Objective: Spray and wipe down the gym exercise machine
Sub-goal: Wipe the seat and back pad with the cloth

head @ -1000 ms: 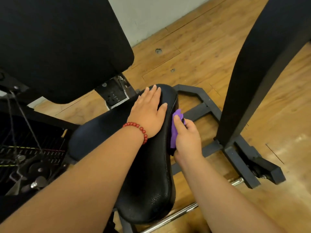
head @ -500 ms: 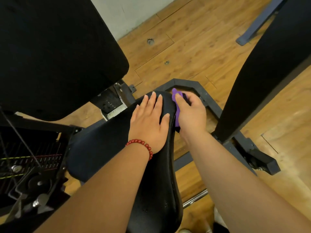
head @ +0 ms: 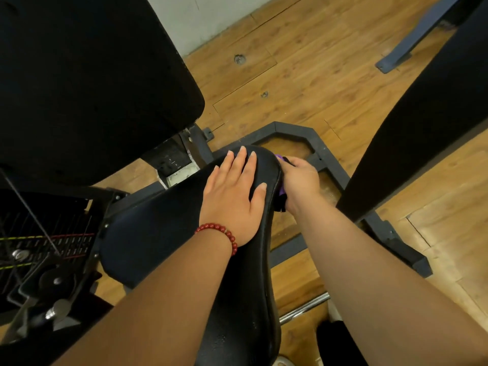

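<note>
Wood floor (head: 303,83), purple cloth (head: 281,190) moved round seat (head: 245,299) tip

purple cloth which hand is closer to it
Right. The right hand grips the purple cloth against the right edge of the seat pad. The left hand lies flat on top of the pad beside it, not touching the cloth.
</note>
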A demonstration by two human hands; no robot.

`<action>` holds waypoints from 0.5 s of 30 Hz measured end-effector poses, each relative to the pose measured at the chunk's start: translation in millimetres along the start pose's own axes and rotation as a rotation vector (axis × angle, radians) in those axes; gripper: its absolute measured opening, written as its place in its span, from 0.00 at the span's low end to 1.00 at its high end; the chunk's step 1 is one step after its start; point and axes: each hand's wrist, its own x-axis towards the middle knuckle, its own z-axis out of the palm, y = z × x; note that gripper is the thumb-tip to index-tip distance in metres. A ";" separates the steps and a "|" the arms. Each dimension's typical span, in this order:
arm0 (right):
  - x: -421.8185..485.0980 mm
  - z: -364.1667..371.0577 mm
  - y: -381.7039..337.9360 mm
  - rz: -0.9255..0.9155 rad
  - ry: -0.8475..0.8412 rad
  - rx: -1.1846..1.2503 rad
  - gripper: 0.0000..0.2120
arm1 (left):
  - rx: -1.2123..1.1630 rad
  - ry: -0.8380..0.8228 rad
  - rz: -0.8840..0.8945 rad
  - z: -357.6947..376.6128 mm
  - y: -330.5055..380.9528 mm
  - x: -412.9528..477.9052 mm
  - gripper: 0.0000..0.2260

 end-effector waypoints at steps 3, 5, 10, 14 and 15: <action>1.6 -1.4 -4.4 -0.074 -0.002 -0.060 0.07 | -0.015 -0.007 -0.002 -1.2 -0.5 0.5 0.27; -0.9 -4.9 -9.5 -0.273 -0.018 -0.151 0.07 | -0.013 -0.014 -0.010 -1.7 -1.1 1.2 0.27; 18.5 2.7 -28.0 -0.134 -0.138 -0.251 0.06 | -0.023 -0.007 -0.007 -2.1 -0.6 0.1 0.27; 22.7 1.5 -28.5 -0.080 -0.181 -0.280 0.05 | -0.028 -0.005 -0.018 -3.7 0.1 0.9 0.30; 19.7 -3.4 -24.3 -0.127 -0.171 -0.244 0.05 | -0.033 -0.008 -0.018 -4.4 0.3 1.2 0.30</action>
